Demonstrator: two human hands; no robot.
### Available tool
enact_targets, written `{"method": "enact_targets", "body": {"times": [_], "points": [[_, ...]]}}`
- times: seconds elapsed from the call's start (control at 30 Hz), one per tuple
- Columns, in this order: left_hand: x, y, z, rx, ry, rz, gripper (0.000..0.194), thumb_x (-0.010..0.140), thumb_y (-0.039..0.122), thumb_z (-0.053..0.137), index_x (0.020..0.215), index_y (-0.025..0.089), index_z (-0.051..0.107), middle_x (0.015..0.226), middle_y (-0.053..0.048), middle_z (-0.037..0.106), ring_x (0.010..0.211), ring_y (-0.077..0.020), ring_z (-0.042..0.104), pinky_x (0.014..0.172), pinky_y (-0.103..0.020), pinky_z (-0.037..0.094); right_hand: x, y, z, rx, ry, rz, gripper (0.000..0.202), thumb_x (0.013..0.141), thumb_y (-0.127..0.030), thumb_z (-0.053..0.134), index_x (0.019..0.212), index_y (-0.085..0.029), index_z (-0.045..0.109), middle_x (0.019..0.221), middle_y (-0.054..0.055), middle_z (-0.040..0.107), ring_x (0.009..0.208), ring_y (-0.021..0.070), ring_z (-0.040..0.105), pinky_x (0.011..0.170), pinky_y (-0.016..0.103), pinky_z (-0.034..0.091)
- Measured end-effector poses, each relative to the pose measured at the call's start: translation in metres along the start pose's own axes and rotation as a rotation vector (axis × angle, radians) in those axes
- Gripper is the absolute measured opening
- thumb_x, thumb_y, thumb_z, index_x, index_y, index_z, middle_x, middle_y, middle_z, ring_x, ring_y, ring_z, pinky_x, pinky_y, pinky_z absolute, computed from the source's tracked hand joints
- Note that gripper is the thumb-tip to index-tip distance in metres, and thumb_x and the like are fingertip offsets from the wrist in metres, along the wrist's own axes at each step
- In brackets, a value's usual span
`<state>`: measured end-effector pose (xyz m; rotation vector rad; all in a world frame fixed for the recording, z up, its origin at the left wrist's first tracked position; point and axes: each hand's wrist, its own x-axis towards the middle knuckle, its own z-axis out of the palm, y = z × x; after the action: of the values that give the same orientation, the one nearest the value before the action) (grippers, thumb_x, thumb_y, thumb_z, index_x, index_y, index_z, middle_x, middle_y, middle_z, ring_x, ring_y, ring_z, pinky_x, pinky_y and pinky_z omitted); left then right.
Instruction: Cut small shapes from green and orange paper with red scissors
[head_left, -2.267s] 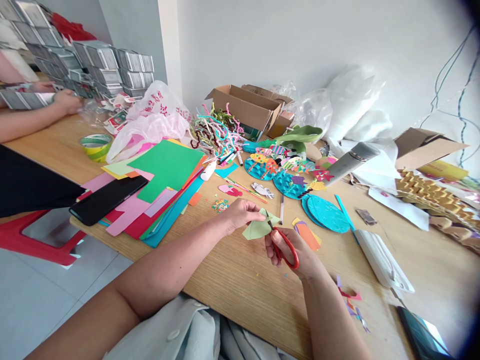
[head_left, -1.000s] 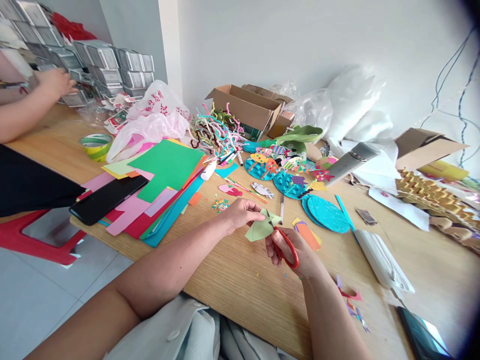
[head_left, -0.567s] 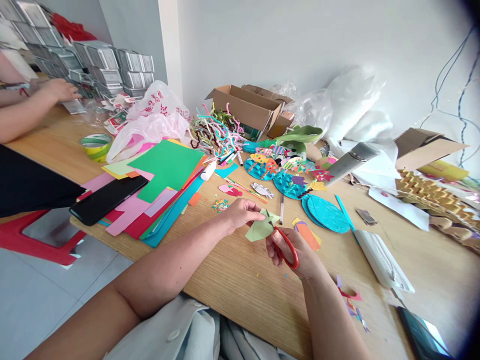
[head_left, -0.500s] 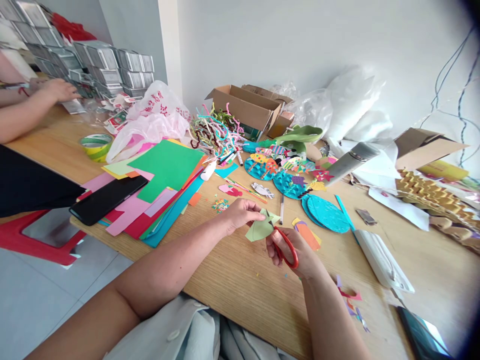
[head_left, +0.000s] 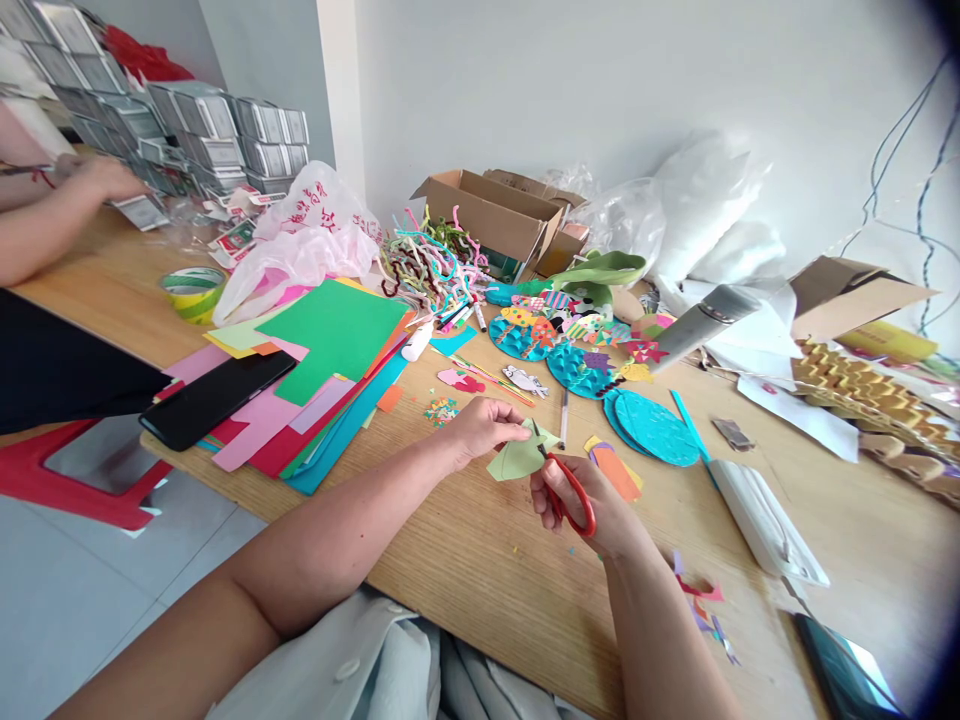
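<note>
Between the thumb and fingers of my left hand (head_left: 491, 428) is a piece of light green paper (head_left: 511, 460), held just above the table. A curved line shows on the paper. My right hand (head_left: 581, 500) grips red-handled scissors (head_left: 574, 492), their dark blades at the paper's right part, close to my left fingertips. Beyond my hands lie a pen (head_left: 564, 418), a pink and red paper cutout (head_left: 461, 380) and a white fish cutout (head_left: 525, 380). Orange and yellow paper pieces (head_left: 616, 472) lie right of the scissors.
Coloured paper sheets (head_left: 341, 330) and a black phone (head_left: 217, 400) are at left. Blue discs (head_left: 652, 428), pipe cleaners (head_left: 431, 265) and a silver bottle (head_left: 705, 325) stand farther back. A white case (head_left: 765, 520) lies right. Another person's hand (head_left: 112, 180) works at far left.
The green paper has shifted slightly and tilted at the scissor blades. Both my hands stay nearly in place. The other person's hand at far left has moved a little left.
</note>
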<state>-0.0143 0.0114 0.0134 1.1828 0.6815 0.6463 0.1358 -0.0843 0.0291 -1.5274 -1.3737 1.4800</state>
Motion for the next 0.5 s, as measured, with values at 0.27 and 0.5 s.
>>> {"method": "enact_targets", "body": {"times": [0.27,0.5], "points": [[0.0009,-0.001,-0.0005,0.003,-0.002,-0.013,0.02,0.058,0.031,0.066,0.064,0.012,0.059,0.058,0.002,0.053,0.054,-0.0071,0.046,0.052,-0.02,0.035,-0.0001,-0.0029,0.0009,-0.009,0.022,0.001,0.045,0.077,-0.061,0.052,0.063,-0.018,0.05,0.052,-0.001,0.056,0.038,0.0096,0.052,0.037,0.02,0.04],[0.0002,-0.0002,-0.0004,-0.023,0.004,-0.031,0.021,0.057,0.031,0.066,0.064,0.012,0.06,0.058,0.002,0.054,0.053,-0.0073,0.047,0.053,-0.021,0.035,-0.0004,-0.0038,0.0026,-0.001,0.039,0.022,0.046,0.074,-0.063,0.054,0.063,-0.019,0.049,0.05,-0.001,0.055,0.037,0.0101,0.051,0.036,0.021,0.039]]}}
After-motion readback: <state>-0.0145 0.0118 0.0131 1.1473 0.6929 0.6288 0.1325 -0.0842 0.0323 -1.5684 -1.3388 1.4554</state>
